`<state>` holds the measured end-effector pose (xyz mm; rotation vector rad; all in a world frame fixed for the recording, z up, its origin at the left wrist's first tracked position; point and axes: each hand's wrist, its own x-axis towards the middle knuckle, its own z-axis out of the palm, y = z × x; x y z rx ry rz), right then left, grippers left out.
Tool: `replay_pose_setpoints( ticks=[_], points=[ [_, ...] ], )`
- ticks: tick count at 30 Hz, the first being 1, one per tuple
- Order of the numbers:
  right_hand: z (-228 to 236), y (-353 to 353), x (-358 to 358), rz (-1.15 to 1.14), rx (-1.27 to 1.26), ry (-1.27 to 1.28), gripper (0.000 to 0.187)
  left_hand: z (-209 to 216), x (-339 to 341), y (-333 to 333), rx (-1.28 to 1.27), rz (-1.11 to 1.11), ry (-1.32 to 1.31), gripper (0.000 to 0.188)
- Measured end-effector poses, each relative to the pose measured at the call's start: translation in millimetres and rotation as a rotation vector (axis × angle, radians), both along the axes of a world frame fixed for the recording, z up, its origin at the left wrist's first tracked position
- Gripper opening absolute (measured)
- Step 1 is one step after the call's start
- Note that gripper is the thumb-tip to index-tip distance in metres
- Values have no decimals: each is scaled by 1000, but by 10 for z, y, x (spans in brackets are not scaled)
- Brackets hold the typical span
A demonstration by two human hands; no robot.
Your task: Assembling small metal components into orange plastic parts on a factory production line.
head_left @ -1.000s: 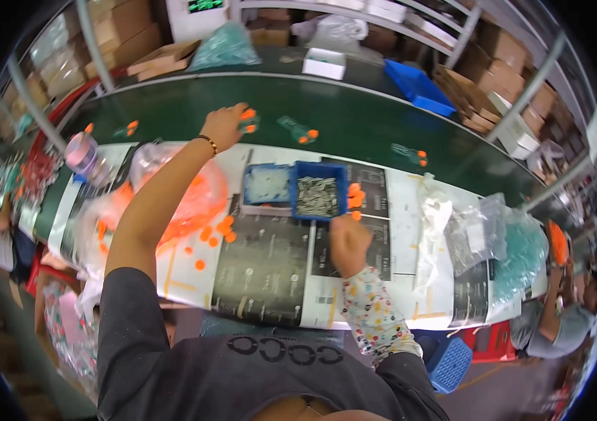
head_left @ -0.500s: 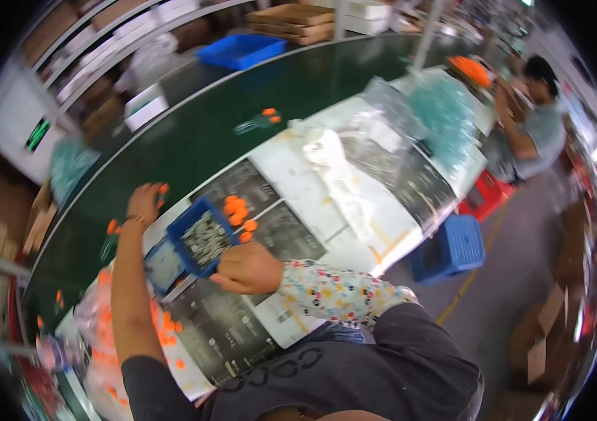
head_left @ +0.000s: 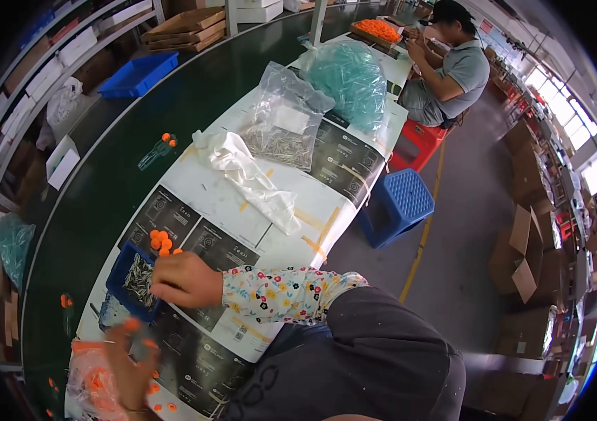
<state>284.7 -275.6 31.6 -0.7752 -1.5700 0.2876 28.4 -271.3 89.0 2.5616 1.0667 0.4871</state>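
My right hand (head_left: 190,281), fingers curled together, rests at the near side of a small blue bin (head_left: 111,274) of metal pins (head_left: 138,279). Whatever lies between those fingers is hidden. Low on the left, my left hand (head_left: 129,365) is smeared by motion above the table. Two blurred orange pieces (head_left: 132,324) show at its fingertips; how they are gripped is unclear. Beside it is a clear bag (head_left: 91,379) of orange pieces. Several round orange pieces (head_left: 161,240) are heaped beyond the bin.
A dark green conveyor (head_left: 95,182) curves along the left, bearing a clear greenish part with orange ends (head_left: 154,151) and a blue tray (head_left: 138,74). White cloth (head_left: 242,172), a bag of pins (head_left: 284,133) and a green-tinted bag (head_left: 347,81) lie farther up the table. A co-worker (head_left: 452,67) sits beyond the blue stool (head_left: 403,200).
My left hand has drawn back from above the conveyor toward the bag of orange pieces. My right hand stays closed beside the bin. The whole view has shifted and turned.
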Motion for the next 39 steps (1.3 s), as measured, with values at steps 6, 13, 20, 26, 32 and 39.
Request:
replay_pose_setpoints(
  ticks=[6,13,20,26,32,39],
  points=[
    [-126,10,65,-92,-97,-69,19,-419,-91,-516,35,96,-65,49],
    [-114,178,-67,-243,-97,-39,17,-633,-2598,-898,575,1348,-437,51],
    [-32,454,-569,-113,-122,-495,13,-1320,-3674,-991,62,1143,377,36],
    [-136,713,-777,-71,-292,-1078,16,-1611,-3869,-1006,280,952,-71,33],
    [-216,788,-730,-42,-407,-1209,20,-1483,-3623,-1174,173,952,62,44],
    [-197,732,-819,-57,-393,-1057,14,-1441,-3481,-1434,-25,1096,-75,44]
  ],
)
